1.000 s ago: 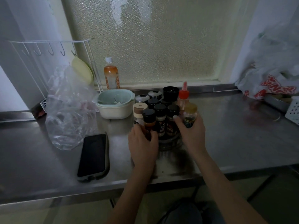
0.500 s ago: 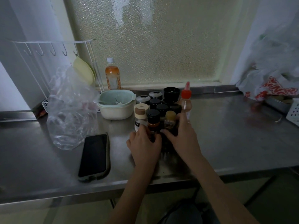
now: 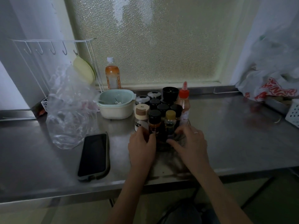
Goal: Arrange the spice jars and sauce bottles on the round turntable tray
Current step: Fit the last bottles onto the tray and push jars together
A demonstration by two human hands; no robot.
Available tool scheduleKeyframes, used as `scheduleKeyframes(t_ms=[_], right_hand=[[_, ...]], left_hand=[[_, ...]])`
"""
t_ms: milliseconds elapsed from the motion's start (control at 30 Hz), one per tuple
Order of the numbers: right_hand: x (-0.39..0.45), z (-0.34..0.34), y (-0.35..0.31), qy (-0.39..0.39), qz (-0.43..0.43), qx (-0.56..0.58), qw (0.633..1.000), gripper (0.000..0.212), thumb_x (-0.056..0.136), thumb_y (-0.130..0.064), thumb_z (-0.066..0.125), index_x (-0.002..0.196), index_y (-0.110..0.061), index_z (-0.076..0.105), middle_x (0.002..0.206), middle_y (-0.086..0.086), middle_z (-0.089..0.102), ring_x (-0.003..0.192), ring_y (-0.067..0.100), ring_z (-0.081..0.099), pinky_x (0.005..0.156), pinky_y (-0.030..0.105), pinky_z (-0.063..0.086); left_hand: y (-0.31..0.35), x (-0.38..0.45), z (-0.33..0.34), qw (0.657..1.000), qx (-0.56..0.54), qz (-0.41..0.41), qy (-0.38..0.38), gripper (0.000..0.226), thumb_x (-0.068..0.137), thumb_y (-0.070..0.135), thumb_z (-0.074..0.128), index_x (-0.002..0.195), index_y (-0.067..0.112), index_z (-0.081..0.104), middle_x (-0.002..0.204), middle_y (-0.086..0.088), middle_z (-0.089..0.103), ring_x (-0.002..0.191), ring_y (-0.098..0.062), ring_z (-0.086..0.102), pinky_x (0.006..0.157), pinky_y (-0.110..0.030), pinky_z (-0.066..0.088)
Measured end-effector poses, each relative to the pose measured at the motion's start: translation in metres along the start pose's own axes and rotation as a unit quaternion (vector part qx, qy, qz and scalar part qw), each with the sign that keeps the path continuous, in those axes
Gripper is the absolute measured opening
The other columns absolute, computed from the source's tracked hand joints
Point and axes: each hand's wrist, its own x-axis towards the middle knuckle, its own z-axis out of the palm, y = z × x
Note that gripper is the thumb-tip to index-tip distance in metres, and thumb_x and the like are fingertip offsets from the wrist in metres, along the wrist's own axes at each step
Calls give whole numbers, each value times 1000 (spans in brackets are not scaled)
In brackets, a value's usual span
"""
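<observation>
The round turntable tray (image 3: pixel 162 147) is packed with spice jars and is mostly hidden; only a dark front part shows between my hands. At the front stand a black-capped orange jar (image 3: pixel 154 121) and a yellow-capped jar (image 3: pixel 170 121), with a beige-capped white jar (image 3: pixel 141 115) to their left. A red-capped sauce bottle (image 3: pixel 184 102) stands at the right, black and silver lids behind. My left hand (image 3: pixel 142 147) grips the tray's left front edge. My right hand (image 3: pixel 190 143) curls at the yellow-capped jar's base; whether it grips the jar is unclear.
A phone (image 3: pixel 93 155) lies left of my hands, and a crumpled clear plastic bag (image 3: pixel 69 107) sits beyond it. A pale bowl (image 3: pixel 115 104) and an orange drink bottle (image 3: pixel 112 75) stand behind. A white wire rack (image 3: pixel 48 50) is at far left, plastic bags (image 3: pixel 273 78) at right.
My right hand carried the yellow-capped jar from the tray's right side to its front, set it beside the orange jar, then slid down to its base. My left hand stayed put.
</observation>
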Motion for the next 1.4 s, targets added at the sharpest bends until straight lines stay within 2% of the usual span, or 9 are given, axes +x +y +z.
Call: scheduleKeyframes(t_ms=[133,233,367,433,600,767,967,1133,1400], right_hand=[[-4,6,12,-34,-47,-25,998,24,73,-38,73,84,-21,60,93,0,63,99,25,48,75,32,40],[4,8,22,-56,-43,4,998,20,75,-29,73,81,-16,59,87,3,62,96,23,46,74,29,35],[25,8,38,-82,-42,23,995,20,74,-26,75,79,-13,60,82,5,61,90,25,49,70,28,32],[40,12,43,-99,-37,30,994,20,73,-26,75,78,-12,61,80,8,62,86,25,50,68,30,30],[84,27,52,-119,-17,50,991,21,68,-23,76,73,-8,62,76,16,65,78,33,58,65,36,41],[126,42,55,-140,24,72,987,16,71,-15,77,78,-6,66,87,16,70,83,28,62,69,33,43],[156,67,63,-136,46,87,986,19,72,-17,76,82,-7,64,92,16,67,85,27,59,64,30,35],[172,81,67,-130,42,89,987,20,71,-16,77,83,-6,65,94,16,68,88,28,60,71,33,41],[174,87,71,-106,29,99,989,22,72,-16,77,85,-4,64,95,15,67,87,25,57,62,29,29]], left_hand=[[-12,7,-3,995,-7,12,-101,18,83,21,62,75,11,50,80,-10,57,76,-24,53,59,-26,37],[-19,13,-8,980,34,61,-186,24,84,34,64,75,18,49,89,-2,51,84,-18,49,68,-24,37],[-25,32,-7,953,84,129,-261,13,89,25,60,87,18,50,97,0,45,92,-16,46,77,-21,37],[-25,46,0,950,103,136,-260,11,91,22,58,91,12,52,98,-2,43,93,-20,47,83,-28,39],[-24,81,27,953,139,119,-242,19,91,20,57,97,2,54,104,-17,49,99,-32,50,86,-33,38],[-24,111,47,958,156,103,-218,24,93,21,53,102,-1,52,112,-22,50,102,-35,49,89,-36,39],[-32,141,61,959,170,84,-209,24,94,22,52,101,-1,51,113,-23,48,104,-38,48,94,-45,40],[-45,158,70,964,160,91,-192,22,94,23,51,98,2,50,111,-21,48,102,-35,47,92,-42,40],[-48,162,73,966,156,95,-184,24,95,24,51,103,1,50,113,-21,48,105,-34,46,93,-39,37]])
